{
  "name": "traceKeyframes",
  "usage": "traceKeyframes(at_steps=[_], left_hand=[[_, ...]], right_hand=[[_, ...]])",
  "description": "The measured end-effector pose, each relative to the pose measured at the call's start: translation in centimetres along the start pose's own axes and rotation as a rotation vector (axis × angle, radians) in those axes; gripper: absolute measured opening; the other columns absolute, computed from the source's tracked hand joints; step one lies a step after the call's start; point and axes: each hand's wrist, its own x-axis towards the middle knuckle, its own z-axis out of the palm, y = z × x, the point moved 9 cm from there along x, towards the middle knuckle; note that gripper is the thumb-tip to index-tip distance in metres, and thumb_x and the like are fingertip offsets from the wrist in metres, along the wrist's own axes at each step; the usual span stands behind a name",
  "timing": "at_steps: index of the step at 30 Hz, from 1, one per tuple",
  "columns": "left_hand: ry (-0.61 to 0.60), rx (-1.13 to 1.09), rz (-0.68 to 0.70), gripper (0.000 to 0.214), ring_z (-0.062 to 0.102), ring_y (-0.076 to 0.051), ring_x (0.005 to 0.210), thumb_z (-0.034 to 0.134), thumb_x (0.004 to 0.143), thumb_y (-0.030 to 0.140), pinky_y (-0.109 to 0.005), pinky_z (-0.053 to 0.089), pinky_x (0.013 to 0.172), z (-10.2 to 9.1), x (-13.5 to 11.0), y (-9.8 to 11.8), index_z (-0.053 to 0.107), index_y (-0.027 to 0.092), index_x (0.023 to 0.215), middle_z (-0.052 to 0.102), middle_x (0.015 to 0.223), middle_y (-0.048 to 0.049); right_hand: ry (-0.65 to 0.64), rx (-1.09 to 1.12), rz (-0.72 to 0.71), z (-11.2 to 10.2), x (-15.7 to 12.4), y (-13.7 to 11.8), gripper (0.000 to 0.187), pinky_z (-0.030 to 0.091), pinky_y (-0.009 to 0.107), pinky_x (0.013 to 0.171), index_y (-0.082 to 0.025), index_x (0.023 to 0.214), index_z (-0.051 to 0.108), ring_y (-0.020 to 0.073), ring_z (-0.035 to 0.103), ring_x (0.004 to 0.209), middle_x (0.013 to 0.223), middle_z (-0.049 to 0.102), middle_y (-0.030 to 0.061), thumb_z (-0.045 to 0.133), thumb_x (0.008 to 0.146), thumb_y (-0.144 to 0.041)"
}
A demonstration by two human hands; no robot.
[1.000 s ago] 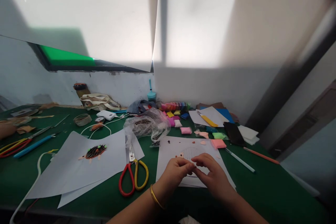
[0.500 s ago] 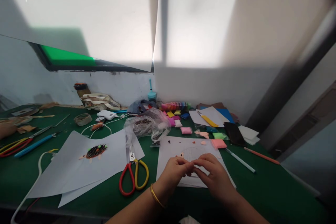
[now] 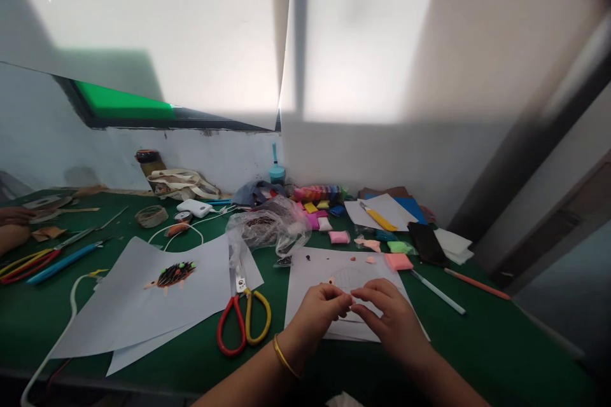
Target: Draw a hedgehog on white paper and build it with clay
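Over the drawing paper point(image 3: 305, 267), my left hand point(image 3: 321, 310) and my right hand point(image 3: 391, 317) meet at their fingertips. Each is closed in a pinch, thumb against fingers, around something too small to make out. Beneath them the sheet bears a pencilled oval outline with a small peach head shape point(image 3: 331, 281) at its left end. Tiny dark and orange bits and a peach piece point(image 3: 370, 260) lie along the sheet's top. A pink-orange clay packet point(image 3: 398, 261) rests on its upper right corner.
Red-and-yellow-handled scissors point(image 3: 244, 321) lie left of my hands, beside a paper with a finished hedgehog picture point(image 3: 175, 274). Behind are a plastic bag point(image 3: 267, 226), clay packets point(image 3: 339, 237), a yellow cutter point(image 3: 382, 217) and a black phone point(image 3: 426, 243). Another person's hand point(image 3: 14, 219) shows at far left.
My hands stay almost in place, with only slight finger movement at the pinch. At the far left edge, the other person's hand has shifted and reaches slightly farther up.
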Motion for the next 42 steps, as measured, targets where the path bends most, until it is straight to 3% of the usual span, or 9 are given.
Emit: traceKeyframes(at_steps=[7,11,16,19,23,26,29,36,42], left_hand=[[-0.014,-0.010,0.015,0.043,0.052,-0.013,0.065,0.060,0.081,0.054,-0.025,0.035,0.061,-0.1,0.0,-0.2,0.069,0.012,0.079,0.062,0.071,-0.0036],[0.025,0.024,0.052,0.030,0.052,-0.014,0.067,0.073,0.071,0.042,-0.026,0.039,0.064,-0.3,0.1,0.2,0.069,0.013,0.076,0.061,0.069,-0.0019],[0.074,0.146,0.129,0.029,0.054,-0.017,0.070,0.072,0.071,0.042,-0.028,0.041,0.067,-0.6,0.0,1.0,0.070,0.014,0.075,0.063,0.070,-0.0023],[0.021,0.205,0.125,0.042,0.056,-0.018,0.072,0.058,0.082,0.053,-0.029,0.042,0.067,-0.3,-0.2,1.0,0.071,0.014,0.078,0.064,0.072,-0.0047],[0.049,0.252,0.145,0.055,0.060,-0.020,0.078,0.039,0.091,0.057,-0.031,0.044,0.071,-0.6,-0.3,1.0,0.072,0.014,0.096,0.067,0.081,-0.0080],[0.079,0.286,0.187,0.041,0.061,-0.021,0.085,0.054,0.086,0.051,-0.031,0.045,0.077,-0.7,-0.5,1.4,0.071,0.017,0.099,0.069,0.090,-0.0074],[0.131,0.334,0.226,0.029,0.060,-0.021,0.083,0.066,0.078,0.045,-0.030,0.045,0.075,-0.9,-0.6,1.9,0.072,0.018,0.086,0.069,0.086,-0.0060],[0.180,0.358,0.213,0.020,0.054,-0.017,0.071,0.062,0.078,0.036,-0.027,0.042,0.067,-1.4,-0.2,1.8,0.066,0.016,0.076,0.063,0.073,-0.0028],[0.095,0.380,0.190,0.026,0.055,-0.017,0.073,0.062,0.079,0.041,-0.026,0.041,0.067,-1.0,0.1,1.3,0.066,0.016,0.077,0.063,0.075,-0.0030]], right_hand=[[-0.006,0.088,0.084,0.3,0.0,0.5,0.018,0.050,0.034,0.075,-0.027,0.087,0.071,0.0210,0.059,0.085,0.085,0.063,0.0045,0.057,0.089,-0.039],[-0.037,0.167,0.174,0.7,-0.1,1.1,0.018,0.050,0.033,0.078,-0.027,0.089,0.071,0.0207,0.059,0.087,0.089,0.063,0.0041,0.060,0.087,-0.041],[-0.059,0.250,0.242,1.1,-0.1,1.3,0.024,0.051,0.033,0.079,-0.025,0.088,0.071,0.0206,0.060,0.087,0.089,0.064,0.0044,0.059,0.086,-0.046],[-0.031,0.245,0.233,0.7,0.1,1.1,0.025,0.050,0.033,0.076,-0.025,0.083,0.071,0.0205,0.060,0.083,0.084,0.064,0.0041,0.057,0.088,-0.045],[0.009,0.212,0.207,0.3,0.1,1.1,0.025,0.049,0.033,0.074,-0.024,0.077,0.068,0.0206,0.059,0.081,0.082,0.062,0.0043,0.057,0.088,-0.043],[0.011,0.199,0.209,0.4,0.1,1.2,0.023,0.049,0.033,0.075,-0.023,0.076,0.067,0.0202,0.059,0.082,0.083,0.062,0.0042,0.057,0.088,-0.040],[-0.006,0.213,0.221,0.8,0.0,1.4,0.019,0.050,0.032,0.076,-0.024,0.080,0.069,0.0197,0.059,0.084,0.085,0.063,0.0038,0.058,0.087,-0.039],[-0.036,0.225,0.257,1.1,-0.3,2.0,0.024,0.051,0.034,0.080,-0.025,0.099,0.070,0.0210,0.061,0.088,0.094,0.065,0.0052,0.060,0.085,-0.041],[-0.090,0.259,0.301,1.5,0.1,2.0,0.027,0.050,0.032,0.070,-0.023,0.079,0.068,0.0195,0.060,0.077,0.082,0.065,0.0036,0.055,0.087,-0.044]])
